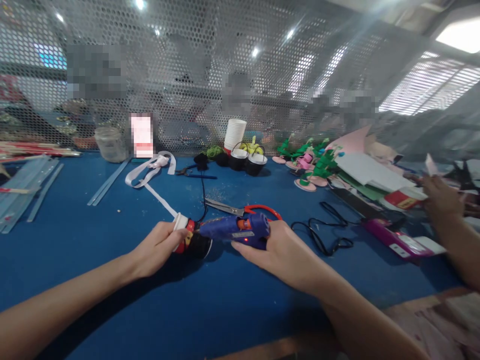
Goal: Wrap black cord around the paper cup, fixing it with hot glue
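Observation:
My left hand (159, 245) grips a small paper cup (200, 246) lying on its side, banded in black, red and white with a yellow piece on the red. My right hand (283, 255) is wrapped round a blue glue gun (228, 228), whose nozzle points left and meets or nearly meets the cup's red band; a small red light glows on its body. From the cup's white end a white ribbon (161, 199) runs back to a loose coil. Red-handled scissors (232, 207) lie open just behind the glue gun.
Two black-and-white cups (256, 164) stand near stacked white cups (235, 134). Green-and-pink craft pieces (315, 165), papers (371, 170), a black cord (318, 237) and a purple power strip (397, 240) lie rightward, by another person's hand (444, 197). Glue sticks (28, 190) and a jar (110, 145) are left.

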Action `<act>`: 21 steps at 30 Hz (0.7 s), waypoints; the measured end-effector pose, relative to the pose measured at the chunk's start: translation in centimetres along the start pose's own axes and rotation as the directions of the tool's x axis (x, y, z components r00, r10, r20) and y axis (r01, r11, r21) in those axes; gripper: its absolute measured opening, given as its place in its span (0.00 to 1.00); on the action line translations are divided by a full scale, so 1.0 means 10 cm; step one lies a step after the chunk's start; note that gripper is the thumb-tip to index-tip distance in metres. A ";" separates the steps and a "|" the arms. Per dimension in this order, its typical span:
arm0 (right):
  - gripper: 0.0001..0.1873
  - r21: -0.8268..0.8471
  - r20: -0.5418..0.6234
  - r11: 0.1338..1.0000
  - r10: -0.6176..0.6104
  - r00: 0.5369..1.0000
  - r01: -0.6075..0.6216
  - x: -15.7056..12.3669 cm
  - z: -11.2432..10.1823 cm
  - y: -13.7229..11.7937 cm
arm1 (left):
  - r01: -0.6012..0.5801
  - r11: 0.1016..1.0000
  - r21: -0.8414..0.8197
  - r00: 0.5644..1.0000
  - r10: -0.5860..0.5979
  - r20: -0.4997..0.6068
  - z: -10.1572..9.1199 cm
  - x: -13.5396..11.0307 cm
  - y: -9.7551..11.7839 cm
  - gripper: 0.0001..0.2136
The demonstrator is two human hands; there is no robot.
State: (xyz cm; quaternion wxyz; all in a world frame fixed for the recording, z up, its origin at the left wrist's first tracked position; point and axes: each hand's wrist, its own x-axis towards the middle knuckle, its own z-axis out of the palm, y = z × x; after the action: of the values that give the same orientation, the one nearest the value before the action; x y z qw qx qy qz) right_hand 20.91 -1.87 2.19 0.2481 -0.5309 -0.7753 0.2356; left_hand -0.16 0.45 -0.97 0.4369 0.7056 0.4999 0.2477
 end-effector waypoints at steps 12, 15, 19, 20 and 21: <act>0.07 0.009 -0.026 1.000 -0.002 1.000 0.003 0.02 0.00 0.02 | -0.034 0.999 0.040 0.999 0.033 0.008 0.00 -0.01 -0.01 0.13; 0.08 0.039 -0.002 0.998 0.050 0.999 -0.050 0.06 0.00 0.03 | -0.098 0.994 0.052 0.995 0.098 0.013 0.00 -0.02 -0.01 0.13; 0.08 0.050 0.004 0.996 0.067 0.998 -0.067 0.06 -0.01 0.04 | -0.151 0.985 0.081 0.988 0.149 0.032 0.00 -0.02 -0.02 0.14; 0.08 0.048 0.005 0.996 0.074 0.997 -0.074 0.06 -0.01 0.04 | -0.152 0.984 0.089 0.988 0.149 0.036 -0.01 -0.02 -0.02 0.14; 0.08 0.047 0.004 0.996 0.079 0.997 -0.079 0.05 -0.01 0.04 | -0.149 0.984 0.095 0.988 0.146 0.042 -0.01 -0.02 -0.02 0.14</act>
State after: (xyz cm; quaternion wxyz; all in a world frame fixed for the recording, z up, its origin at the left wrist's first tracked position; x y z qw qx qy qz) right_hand 21.10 -1.23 2.09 0.2501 -0.5547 -0.7484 0.2640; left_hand -0.39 0.28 -1.10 0.3909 0.7655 0.4500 0.2425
